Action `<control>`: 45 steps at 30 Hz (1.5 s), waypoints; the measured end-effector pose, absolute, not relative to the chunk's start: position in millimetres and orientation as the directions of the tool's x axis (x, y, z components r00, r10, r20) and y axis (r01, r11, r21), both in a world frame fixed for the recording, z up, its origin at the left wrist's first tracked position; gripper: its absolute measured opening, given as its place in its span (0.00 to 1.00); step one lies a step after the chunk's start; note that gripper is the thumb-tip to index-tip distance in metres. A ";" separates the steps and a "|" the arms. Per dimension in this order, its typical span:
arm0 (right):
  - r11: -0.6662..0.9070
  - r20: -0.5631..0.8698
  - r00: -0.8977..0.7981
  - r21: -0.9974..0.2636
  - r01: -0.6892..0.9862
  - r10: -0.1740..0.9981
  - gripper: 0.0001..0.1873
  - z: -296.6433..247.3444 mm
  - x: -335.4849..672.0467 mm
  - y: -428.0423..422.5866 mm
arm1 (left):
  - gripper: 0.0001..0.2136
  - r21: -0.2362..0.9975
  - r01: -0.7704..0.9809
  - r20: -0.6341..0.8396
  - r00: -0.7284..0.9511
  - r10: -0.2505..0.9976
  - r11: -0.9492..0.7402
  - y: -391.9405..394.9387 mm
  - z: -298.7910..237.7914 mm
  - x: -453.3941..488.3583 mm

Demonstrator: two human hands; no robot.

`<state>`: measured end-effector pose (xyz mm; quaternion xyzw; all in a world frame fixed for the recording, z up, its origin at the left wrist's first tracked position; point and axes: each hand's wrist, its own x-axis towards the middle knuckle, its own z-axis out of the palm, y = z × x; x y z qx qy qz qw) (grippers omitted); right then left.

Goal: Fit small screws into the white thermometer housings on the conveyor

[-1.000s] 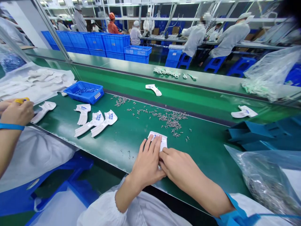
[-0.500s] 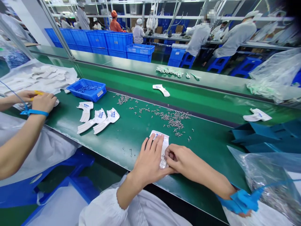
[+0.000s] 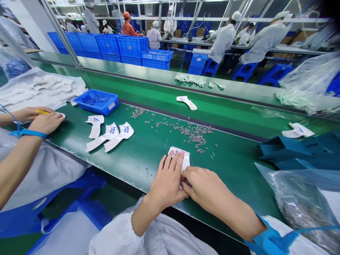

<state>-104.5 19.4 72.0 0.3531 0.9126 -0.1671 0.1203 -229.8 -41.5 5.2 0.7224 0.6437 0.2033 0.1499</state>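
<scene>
A white plastic housing half (image 3: 186,160) with blue parts in it lies on the green bench in front of me. My left hand (image 3: 168,179) rests over it, its fingers stretched along the piece and its thumb near the lower end, holding it down. At that lower end my right hand (image 3: 203,186) is closed in a pinch, its fingertips touching the housing beside my left thumb. Whatever is pinched there is hidden. Beyond my hands, small metal screws (image 3: 198,136) are scattered on the bench.
Several similar white housings (image 3: 119,136) lie left, near a blue tray (image 3: 98,102) of small blue parts. Another housing (image 3: 187,102) sits on the green belt. A co-worker's hands (image 3: 44,118) hold something yellow. At right are teal bins (image 3: 300,150) and a clear bag (image 3: 300,198) of metal pieces.
My right hand has moved left over the housing's lower end, covering more of it. The housings on the belt have shifted right. The co-worker's near hand has moved slightly.
</scene>
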 end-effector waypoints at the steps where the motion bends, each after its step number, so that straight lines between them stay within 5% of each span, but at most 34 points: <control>1: 0.683 -0.340 -0.715 -0.232 0.693 0.610 0.09 73.1 -105.0 20.1 | 0.41 0.486 0.864 0.111 0.088 0.990 -0.131 -41.8 4.6 -229.9; 7: 0.433 -0.287 -0.662 -0.569 0.699 0.692 0.06 74.2 -87.6 35.4 | 0.43 0.609 0.756 0.295 0.063 0.953 -0.239 -45.5 3.4 -236.6; 13: 0.082 -0.331 -0.685 -0.865 0.495 0.649 0.10 66.3 -70.6 50.1 | 0.23 0.679 0.611 0.526 -0.017 0.850 -0.408 -49.4 7.1 -238.7; 21: -0.105 -0.335 -0.699 -0.931 0.351 0.632 0.17 64.6 -83.3 47.4 | 0.14 0.730 0.564 0.543 -0.139 0.828 -0.385 -48.8 10.2 -240.2; 34: -0.145 -0.284 -0.672 -0.956 0.257 0.684 0.23 59.5 -85.7 48.0 | 0.02 0.796 0.513 0.476 -0.205 0.855 -0.320 -50.1 14.1 -240.6; 36: -0.099 -0.265 -0.689 -0.957 0.272 0.674 0.19 60.8 -82.9 50.4 | 0.10 0.776 0.556 0.464 -0.185 0.867 -0.297 -51.6 12.5 -239.7; 40: 0.118 -0.286 -0.780 -0.903 0.414 0.556 0.10 67.0 -77.8 55.5 | 0.43 0.659 0.705 0.386 -0.016 0.922 -0.263 -50.2 7.2 -236.6; 45: 0.432 -0.334 -0.795 -0.700 0.569 0.506 0.07 71.3 -88.8 57.4 | 0.49 0.533 0.806 0.257 0.133 0.957 -0.255 -44.2 2.8 -233.7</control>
